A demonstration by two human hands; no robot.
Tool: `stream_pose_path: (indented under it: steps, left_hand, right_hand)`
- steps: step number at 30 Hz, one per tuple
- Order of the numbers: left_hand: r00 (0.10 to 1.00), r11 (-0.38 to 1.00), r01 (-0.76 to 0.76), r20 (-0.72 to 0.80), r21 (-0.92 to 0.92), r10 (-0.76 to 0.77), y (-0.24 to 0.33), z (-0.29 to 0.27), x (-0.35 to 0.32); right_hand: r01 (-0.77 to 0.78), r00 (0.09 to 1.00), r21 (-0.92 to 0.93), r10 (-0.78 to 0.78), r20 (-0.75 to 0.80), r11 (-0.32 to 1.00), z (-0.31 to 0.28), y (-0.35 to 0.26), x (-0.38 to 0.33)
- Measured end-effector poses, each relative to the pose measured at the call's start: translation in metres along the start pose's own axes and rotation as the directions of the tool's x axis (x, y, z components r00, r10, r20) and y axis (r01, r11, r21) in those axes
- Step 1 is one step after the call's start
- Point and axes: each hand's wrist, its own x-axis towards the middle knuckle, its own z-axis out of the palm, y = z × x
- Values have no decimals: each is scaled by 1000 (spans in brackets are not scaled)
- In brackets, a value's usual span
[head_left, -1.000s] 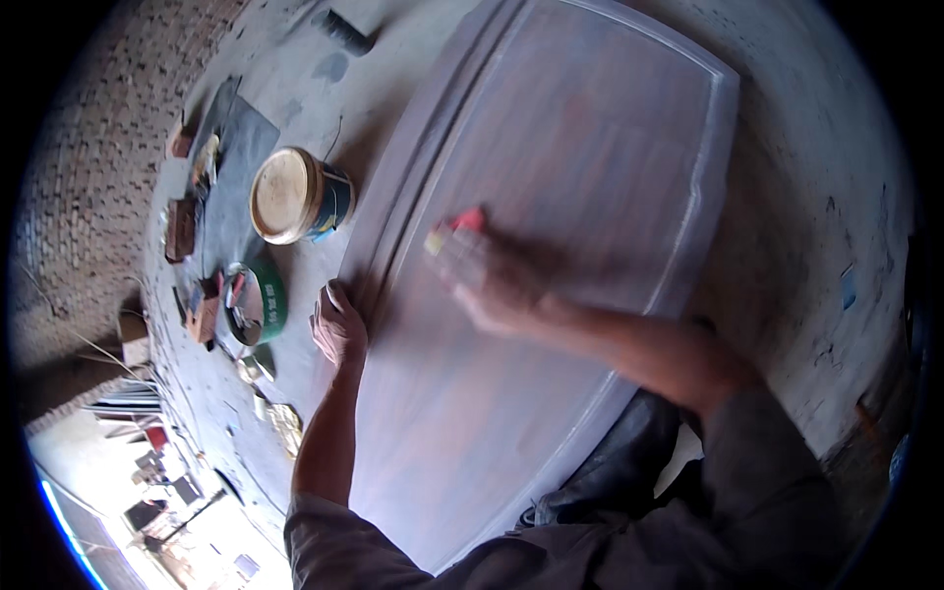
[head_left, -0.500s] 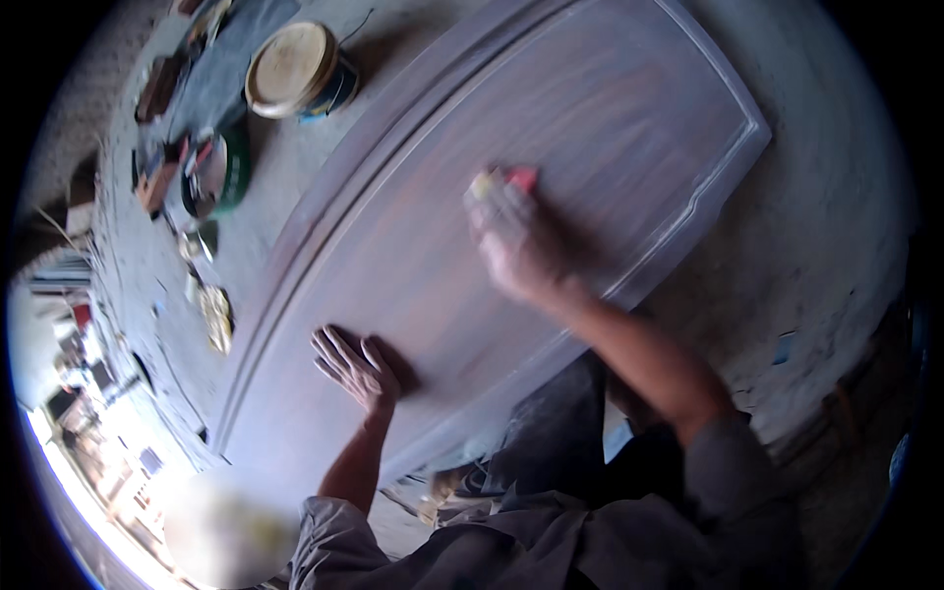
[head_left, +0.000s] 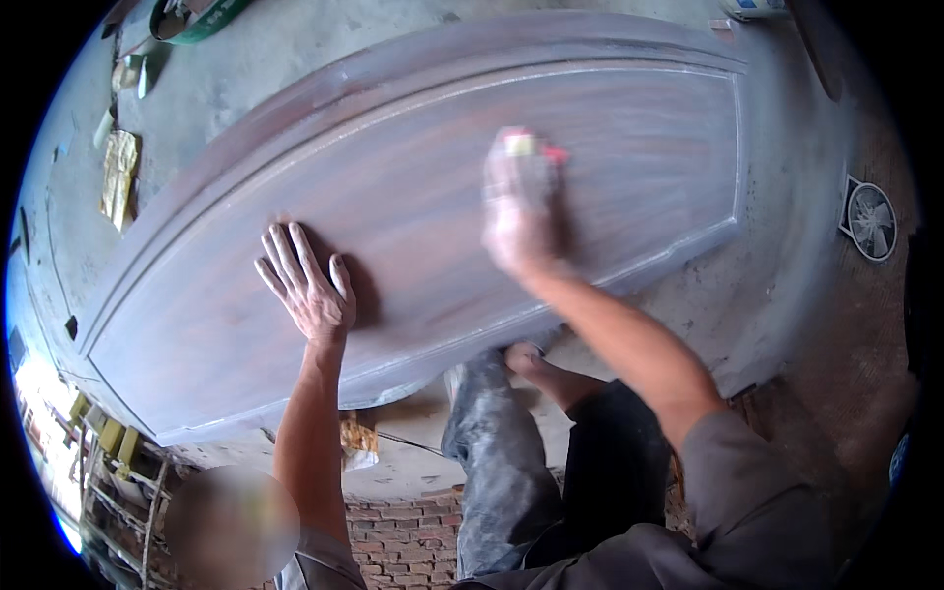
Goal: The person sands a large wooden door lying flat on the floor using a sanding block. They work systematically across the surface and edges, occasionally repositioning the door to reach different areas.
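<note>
A large wooden panel (head_left: 423,226) with a curved, moulded border lies in front of me, streaked brown and whitish with dust. Flat on its left part rests my left hand (head_left: 317,295), fingers spread and holding nothing. My right hand (head_left: 516,221), smeared by motion, is closed over a small red and pale yellow pad (head_left: 557,154) against the panel's middle. Blur and my fingers hide most of the pad, so its exact kind does not show.
A crumpled golden wrapper (head_left: 119,177) lies on the concrete floor beyond the panel's left side, with part of a green tub (head_left: 211,22) farther off. At the right stands a fan (head_left: 870,221). Bricks (head_left: 408,531) show below, near my legs.
The view has turned, so the panel lies more level across it. My right hand has moved over the panel with the pad; my left hand still lies flat on it.
</note>
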Motion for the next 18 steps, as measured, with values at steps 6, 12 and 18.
stream_pose_path:
  steps: [6,12,18]
  left_hand:
    - [1000,1000,25,14,-11,-25,3,1,-3]
    - [1000,999,-28,-10,22,28,15,5,2]
    - [975,969,221,-47,108,-217,44,27,-2]
  right_hand:
    - [499,849,58,-501,165,865,-22,9,28]
    - [309,944,-109,-291,157,945,-110,199,37]
    - [250,959,211,-272,82,945,-112,231,49]
